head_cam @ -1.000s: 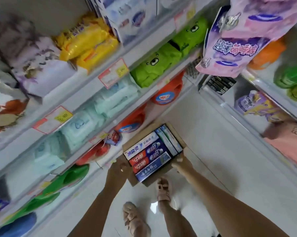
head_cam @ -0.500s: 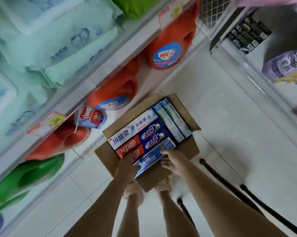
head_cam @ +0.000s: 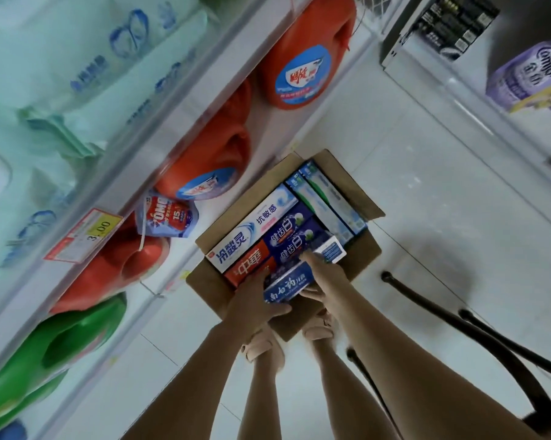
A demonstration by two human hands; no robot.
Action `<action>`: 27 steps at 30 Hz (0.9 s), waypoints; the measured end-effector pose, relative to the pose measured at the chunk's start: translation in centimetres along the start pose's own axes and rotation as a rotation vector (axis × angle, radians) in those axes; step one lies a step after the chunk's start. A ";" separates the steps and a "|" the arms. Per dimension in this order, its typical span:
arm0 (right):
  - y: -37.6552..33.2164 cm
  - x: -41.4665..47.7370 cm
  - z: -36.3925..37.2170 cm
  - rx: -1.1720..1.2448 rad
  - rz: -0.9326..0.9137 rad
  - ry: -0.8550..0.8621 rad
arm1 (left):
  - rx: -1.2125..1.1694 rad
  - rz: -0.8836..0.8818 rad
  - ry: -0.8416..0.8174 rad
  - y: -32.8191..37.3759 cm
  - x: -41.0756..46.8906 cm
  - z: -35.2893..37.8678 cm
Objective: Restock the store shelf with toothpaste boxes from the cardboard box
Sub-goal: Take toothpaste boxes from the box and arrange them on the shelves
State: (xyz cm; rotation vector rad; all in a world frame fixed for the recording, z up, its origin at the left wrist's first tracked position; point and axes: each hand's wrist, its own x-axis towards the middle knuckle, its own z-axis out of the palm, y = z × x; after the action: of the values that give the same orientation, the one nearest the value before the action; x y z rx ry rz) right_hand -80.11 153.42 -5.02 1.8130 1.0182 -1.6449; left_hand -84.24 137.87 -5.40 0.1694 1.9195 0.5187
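An open cardboard box point(head_cam: 217, 290) sits on the tiled floor beside the store shelf point(head_cam: 185, 134). It is packed with toothpaste boxes: a white and blue one point(head_cam: 252, 230), a red one point(head_cam: 249, 265), dark blue ones point(head_cam: 295, 236) and pale green ones point(head_cam: 325, 201). A blue toothpaste box point(head_cam: 288, 282) lies tilted at the near edge. My left hand point(head_cam: 255, 304) grips its near end from the left, thumb underneath. My right hand point(head_cam: 323, 276) holds it from the right, fingers reaching over its top.
The shelf on the left carries red detergent jugs point(head_cam: 299, 68), green jugs point(head_cam: 55, 344), pale green packs point(head_cam: 77, 74) and a price tag point(head_cam: 83, 236). Another shelf unit point(head_cam: 458, 100) stands at the right. A black chair frame point(head_cam: 458, 325) stands on the floor close to my right.
I have bent down closer to the cardboard box. Both hands went from its near rim onto the blue toothpaste box, which now sits tilted up at the near edge.
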 end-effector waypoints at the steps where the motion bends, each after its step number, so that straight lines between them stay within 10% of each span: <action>1: -0.5 -0.5 -0.3 0.046 0.009 -0.091 | 0.007 0.019 -0.002 0.2 0.1 -0.7; 4: -1.7 -1.1 -1.3 0.239 -0.008 -0.288 | -0.009 0.074 0.010 1.2 0.4 -3.3; 27: 1.9 1.8 4.8 0.213 0.052 0.052 | -0.278 -0.032 0.173 -6.9 -1.5 -7.2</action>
State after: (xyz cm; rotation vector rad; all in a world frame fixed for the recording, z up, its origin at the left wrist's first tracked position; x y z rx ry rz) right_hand -81.60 148.93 -7.74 2.0106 0.8362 -1.7381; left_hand -89.33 129.16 -4.78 -0.0884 1.9892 0.7931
